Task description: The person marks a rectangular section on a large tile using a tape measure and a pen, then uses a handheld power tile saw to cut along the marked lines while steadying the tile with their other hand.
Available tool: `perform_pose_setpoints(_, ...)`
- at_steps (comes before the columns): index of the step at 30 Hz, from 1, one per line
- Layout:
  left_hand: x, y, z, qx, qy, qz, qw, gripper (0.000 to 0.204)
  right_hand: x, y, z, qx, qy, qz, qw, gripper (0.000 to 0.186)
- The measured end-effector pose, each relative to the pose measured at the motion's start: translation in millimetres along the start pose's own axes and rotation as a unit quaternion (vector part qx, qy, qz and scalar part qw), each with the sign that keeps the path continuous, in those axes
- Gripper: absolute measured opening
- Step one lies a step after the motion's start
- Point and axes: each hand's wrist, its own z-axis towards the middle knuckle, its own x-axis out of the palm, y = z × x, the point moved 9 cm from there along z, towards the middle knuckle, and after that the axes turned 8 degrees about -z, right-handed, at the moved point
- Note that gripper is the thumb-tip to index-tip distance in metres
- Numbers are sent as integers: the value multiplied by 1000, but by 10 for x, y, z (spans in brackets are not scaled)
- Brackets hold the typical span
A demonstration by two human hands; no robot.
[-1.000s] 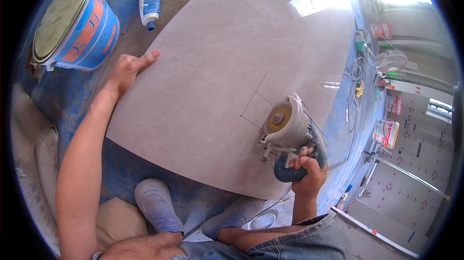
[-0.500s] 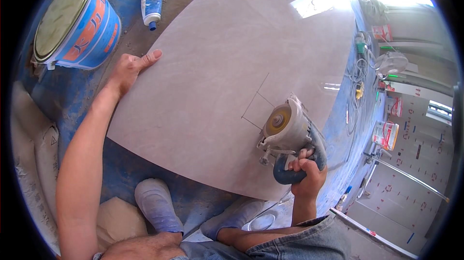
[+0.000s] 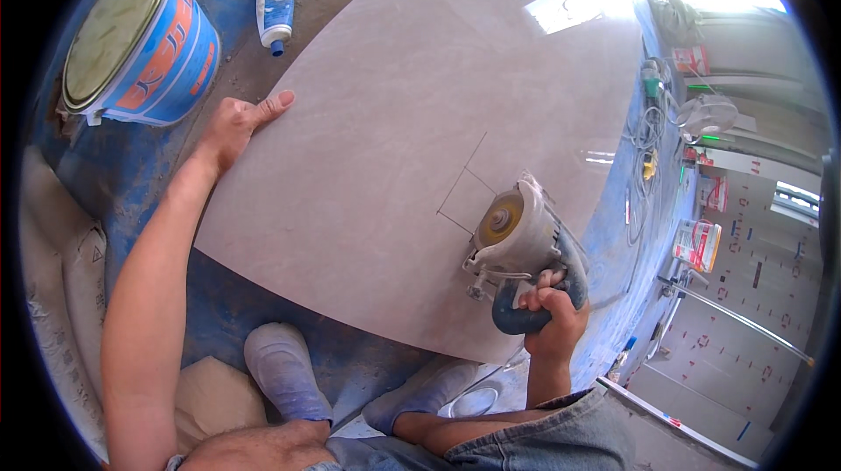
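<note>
Head view showed you with both hands at a large pale slab [image 3: 377, 173], which stretched in front of your feet. Your right hand [image 3: 556, 318] had its grip closed around the dark handle of a power cutter [image 3: 536, 239]. This cutter was over the lower right part of the slab, its round disc [image 3: 500, 218] facing toward upper left, just beside some thin dark lines [image 3: 462, 172] drawn there; whether the disc touched the slab, I could not tell. Your left hand [image 3: 232, 131] pinched the slab's left edge, the thumb flat on top and the other fingers mostly hidden. Beyond this hand stood a blue and orange bucket [image 3: 162, 59], and near it lay a white and blue tube [image 3: 277, 11] with its cap toward you.
</note>
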Motion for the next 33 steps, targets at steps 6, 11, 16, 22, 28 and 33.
perform_pose_setpoints(6,8,-30,-7,5,2,3,1000,69,-22,-9,2,-7,8,3,1000,17)
perform_pose_setpoints(11,15,-10,-6,4,3,-23,1000,68,-11,5,13,-1,4,4,1000,18)
perform_pose_setpoints(16,31,-21,-7,0,7,-24,1000,68,-38,-5,31,1,3,-1,1000,18)
perform_pose_setpoints(22,-36,-49,-11,7,-2,12,1000,68,-45,24,-14,16,-7,10,1000,21)
perform_pose_setpoints(28,1,-75,-19,6,-1,13,1000,69,-31,325,-120,-20,-37,16,999,24)
perform_pose_setpoints(33,-12,-72,-43,13,-19,-3,1000,71,179,305,-86,-17,-12,20,1000,23)
